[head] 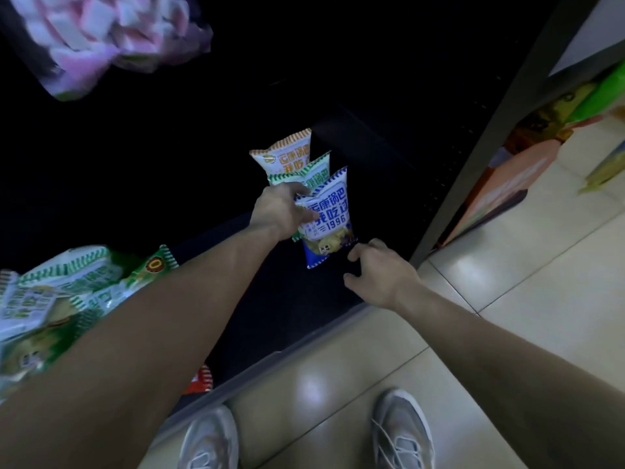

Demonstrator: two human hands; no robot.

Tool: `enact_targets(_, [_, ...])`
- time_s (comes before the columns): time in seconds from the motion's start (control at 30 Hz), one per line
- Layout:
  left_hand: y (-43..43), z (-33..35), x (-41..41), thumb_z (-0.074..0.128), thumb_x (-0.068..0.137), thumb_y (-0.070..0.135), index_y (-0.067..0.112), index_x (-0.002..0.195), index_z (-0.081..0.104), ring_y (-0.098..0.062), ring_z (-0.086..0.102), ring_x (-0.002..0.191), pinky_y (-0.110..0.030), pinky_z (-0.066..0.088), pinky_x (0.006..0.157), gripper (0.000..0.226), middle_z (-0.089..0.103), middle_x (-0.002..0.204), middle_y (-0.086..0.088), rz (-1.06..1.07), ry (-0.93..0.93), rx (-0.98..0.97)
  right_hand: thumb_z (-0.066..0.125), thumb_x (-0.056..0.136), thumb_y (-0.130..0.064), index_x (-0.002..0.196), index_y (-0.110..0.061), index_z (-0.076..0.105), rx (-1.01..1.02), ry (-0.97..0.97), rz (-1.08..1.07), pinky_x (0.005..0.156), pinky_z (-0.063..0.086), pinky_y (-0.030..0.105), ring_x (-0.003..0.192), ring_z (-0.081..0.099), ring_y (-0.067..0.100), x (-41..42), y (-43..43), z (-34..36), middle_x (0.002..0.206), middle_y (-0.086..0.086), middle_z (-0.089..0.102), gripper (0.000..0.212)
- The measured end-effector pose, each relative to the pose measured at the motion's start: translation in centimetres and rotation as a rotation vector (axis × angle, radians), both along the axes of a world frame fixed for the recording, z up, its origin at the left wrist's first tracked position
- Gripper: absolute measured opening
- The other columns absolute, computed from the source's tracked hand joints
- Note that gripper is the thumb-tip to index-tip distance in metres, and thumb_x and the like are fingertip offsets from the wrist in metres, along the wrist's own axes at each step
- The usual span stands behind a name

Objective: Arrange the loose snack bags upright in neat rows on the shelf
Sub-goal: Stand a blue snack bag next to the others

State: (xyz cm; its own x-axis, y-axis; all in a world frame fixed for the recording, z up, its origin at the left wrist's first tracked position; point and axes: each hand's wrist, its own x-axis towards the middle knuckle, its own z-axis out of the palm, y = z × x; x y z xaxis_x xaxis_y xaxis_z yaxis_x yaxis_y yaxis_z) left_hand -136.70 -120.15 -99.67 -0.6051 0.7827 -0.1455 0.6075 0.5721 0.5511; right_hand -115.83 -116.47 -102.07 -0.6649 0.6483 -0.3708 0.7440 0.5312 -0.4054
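Observation:
Three snack bags stand in a row on the dark bottom shelf (291, 292): an orange-trimmed bag (287, 154) at the back, a green-trimmed bag (313, 174) in the middle, a blue-trimmed bag (329, 214) in front. My left hand (280, 208) grips the upper left edge of the blue bag, thumb across its face. My right hand (378, 269) hovers just right of the blue bag's bottom corner, fingers loosely curled, holding nothing. A pile of loose green snack bags (57, 299) lies at the shelf's left.
A red-and-white bag (201, 380) peeks out by the shelf's front edge under my left arm. A pink-and-white bag (108, 35) hangs blurred at the upper left. A dark upright post (480, 164) borders the shelf on the right; beyond it are more packaged goods (514, 170) and tiled floor.

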Motion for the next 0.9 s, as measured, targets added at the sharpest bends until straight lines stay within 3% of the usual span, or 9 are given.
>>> enact_targets(0.13, [1.2,-2.1,1.3,0.079,0.081,0.036,0.025,0.131,0.061,-0.021,0.062,0.104,-0.028,0.05,0.077,0.054,0.061,0.126,-0.007,0.0,0.041,0.014,0.062,0.09,-0.04,0.131,-0.021,0.054,-0.024,0.002,-0.006,0.099,0.046,0.04,0.12,0.052,0.029,-0.3,0.1,-1.4,0.131,0.005,0.044,0.046])
enact_targets(0.23, [1.4,-2.2,2.0,0.075,0.084,0.038,0.022,0.13,0.059,-0.026,0.061,0.107,-0.034,0.051,0.081,0.052,0.058,0.125,-0.007,-0.03,0.2,-0.01,0.063,0.09,-0.039,0.13,-0.021,0.055,-0.025,0.007,0.002,0.099,0.046,0.039,0.12,0.053,0.028,-0.3,-0.2,-1.5,0.131,0.005,0.045,0.045])
enact_targets(0.3, [1.2,-1.3,2.3,0.073,0.083,0.044,0.024,0.133,0.054,-0.027,0.058,0.111,-0.036,0.05,0.08,0.058,0.056,0.126,-0.004,-0.06,0.295,-0.056,0.063,0.09,-0.039,0.131,-0.021,0.055,-0.01,0.0,0.026,0.099,0.046,0.038,0.122,0.052,0.027,-0.4,-0.5,-1.0,0.134,0.005,0.046,0.046])
enact_targets(0.43, [-1.0,2.7,1.5,0.071,0.081,0.056,0.025,0.144,0.042,-0.026,0.048,0.127,-0.042,0.049,0.095,0.076,0.048,0.141,-0.003,-0.113,0.305,-0.082,0.061,0.092,-0.039,0.131,-0.018,0.055,0.016,-0.027,0.125,0.099,0.046,0.039,0.123,0.05,0.028,-0.7,-1.5,2.2,0.134,0.006,0.045,0.045])
enact_targets(0.53, [-5.7,6.8,0.4,0.067,0.083,0.054,0.023,0.145,0.043,-0.024,0.049,0.127,-0.038,0.046,0.1,0.073,0.048,0.142,-0.005,-0.211,0.321,-0.139,0.062,0.09,-0.04,0.129,-0.018,0.057,0.048,-0.059,0.244,0.1,0.045,0.04,0.122,0.05,0.028,-1.8,-2.7,6.0,0.132,0.007,0.048,0.044])
enact_targets(0.7, [-18.4,11.0,-1.0,0.062,0.088,0.052,0.021,0.145,0.044,-0.024,0.049,0.129,-0.032,0.042,0.103,0.068,0.049,0.144,-0.007,-0.289,0.301,-0.433,0.059,0.093,-0.042,0.135,-0.02,0.054,0.11,-0.14,0.431,0.09,0.048,0.037,0.113,0.053,0.025,-5.6,-7.6,11.9,0.126,0.005,0.053,0.047])
enact_targets(0.77, [-23.6,11.1,-1.5,0.06,0.089,0.055,0.024,0.146,0.042,-0.024,0.047,0.13,-0.033,0.042,0.102,0.068,0.046,0.146,-0.005,-0.269,0.258,-0.495,0.058,0.092,-0.044,0.134,-0.023,0.053,0.136,-0.159,0.487,0.084,0.047,0.035,0.115,0.054,0.025,-7.3,-10.7,12.0,0.127,0.003,0.055,0.047])
enact_targets(0.9, [-31.5,9.4,-3.2,0.057,0.091,0.058,0.027,0.151,0.033,-0.027,0.046,0.132,-0.036,0.043,0.1,0.072,0.042,0.15,-0.004,-0.223,0.181,-0.567,0.056,0.093,-0.046,0.141,-0.024,0.047,0.043,-0.199,0.528,0.095,0.048,0.04,0.123,0.052,0.027,-10.1,-17.2,7.2,0.135,0.006,0.052,0.053])
